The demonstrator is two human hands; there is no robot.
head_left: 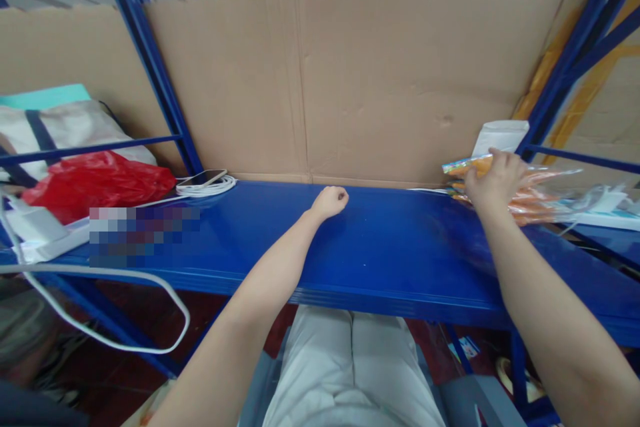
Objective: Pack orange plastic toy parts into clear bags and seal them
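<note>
A: Left end, quick?

B: Red bag (110,180), then a phone (203,178) by a coiled white cable (223,187). You're well apart from those.

A: Middle?

B: Your left hand (330,202): fingers clenched in a fist, nothing showing in it, over the blue shelf (385,253). Can't tell if it rests there.

A: Right?

B: Your right hand (497,177) is over the orange packets (540,210), stacked on the shelf's right part, near a white box (500,135). Thumb out left, other fingers bent over the top. Undersides hidden; can't tell if you're gripping or only touching.

A: Handling?

B: Probably light, soft, bendy. Glossy film looks slippery, so packets may slide on each other. Likely not fragile, but contents unclear.

A: Where do you take hold?

B: Left ends look best, by the printed strip: thumb under, fingers on top. A pinch should do for 1 packet; the stack wants your full hand.

A: Past that?

B: Crumpled clear plastic (607,197), just beside the packets. Might snag your fingers.
</note>
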